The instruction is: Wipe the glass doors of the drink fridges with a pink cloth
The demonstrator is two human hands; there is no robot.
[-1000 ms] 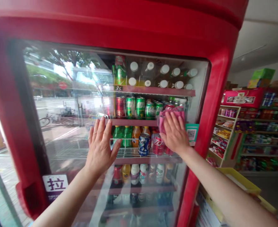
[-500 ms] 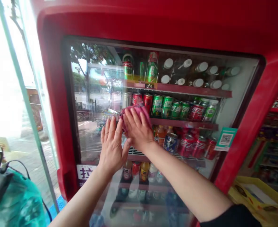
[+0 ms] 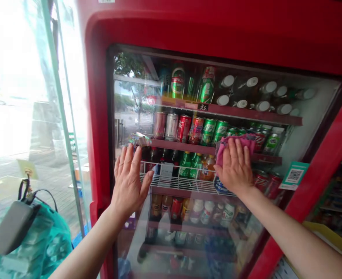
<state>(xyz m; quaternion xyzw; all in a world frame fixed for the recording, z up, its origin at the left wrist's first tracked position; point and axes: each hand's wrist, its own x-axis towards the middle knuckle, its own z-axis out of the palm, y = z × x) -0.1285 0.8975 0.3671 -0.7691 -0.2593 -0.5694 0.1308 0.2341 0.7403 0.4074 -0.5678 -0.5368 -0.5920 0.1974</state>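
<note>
My right hand (image 3: 236, 166) lies flat over a pink cloth (image 3: 221, 149) with a grey edge and presses it against the glass door (image 3: 310, 100) of a red drinks fridge. Part of the cloth is hidden under the palm. Toward the left side of the same door, my left hand (image 3: 131, 180) is open, fingers stretched and thumb apart, with nothing in it. Whether its palm touches the glass cannot be made out. Behind the glass, shelves hold green cans (image 3: 209, 131), red cans (image 3: 184, 128) and bottles with white caps (image 3: 227, 81).
A red frame (image 3: 217, 23) surrounds the glass. On the right of the door is a green QR-code sticker (image 3: 294, 175). At lower left hangs a teal bag (image 3: 54, 240) beside a grey device (image 3: 14, 226). A yellow box (image 3: 330, 236) stands at lower right, and a glass panel edge (image 3: 62, 97) rises at left.
My right hand has slid the cloth to the right across the glass, away from my left hand. My left hand stays near the door's left side. The view has shifted left.
</note>
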